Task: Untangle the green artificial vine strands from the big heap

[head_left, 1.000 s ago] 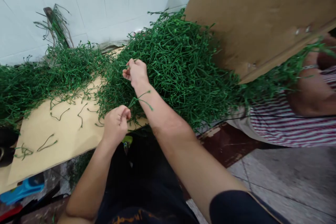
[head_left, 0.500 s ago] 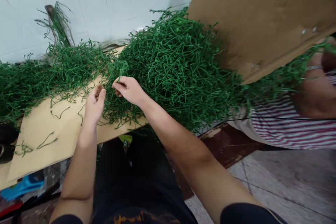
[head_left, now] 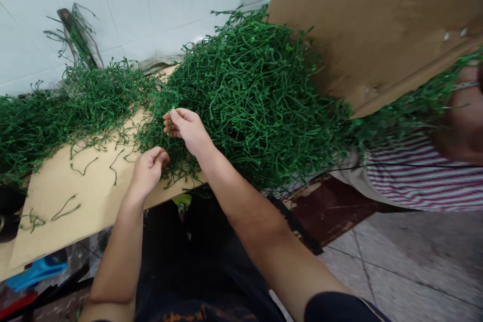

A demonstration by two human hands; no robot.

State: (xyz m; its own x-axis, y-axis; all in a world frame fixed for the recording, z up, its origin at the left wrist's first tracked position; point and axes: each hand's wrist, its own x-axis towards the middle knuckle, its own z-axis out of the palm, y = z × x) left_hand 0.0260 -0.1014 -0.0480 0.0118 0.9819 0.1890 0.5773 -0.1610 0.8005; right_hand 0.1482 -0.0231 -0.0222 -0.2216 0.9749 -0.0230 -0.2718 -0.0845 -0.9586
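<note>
A big heap of thin, wiry green stems [head_left: 249, 90] with small knobs at their tips fills the middle of the board. At its left edge my right hand [head_left: 188, 128] is closed in a pinch on a green stem [head_left: 170, 123], part of which hangs below the fingertips. My left hand [head_left: 149, 171] is lower and nearer me, over the board's front edge, with thumb and fingers pressed together. What it holds, if anything, is hidden against the green behind it. A few loose stems [head_left: 83, 167] lie on the tan board [head_left: 94, 201] to its left.
More green stems [head_left: 86, 95] run along the white tiled wall [head_left: 121, 5] at left. A large brown board [head_left: 377, 25] leans over the right side. Beyond it is another person in a striped shirt [head_left: 415, 176]. A blue object [head_left: 37, 271] lies below the board's left end.
My left hand has moved right and toward me, its fingers closing. My right hand has shifted slightly, still pinching. The view has tilted a little.
</note>
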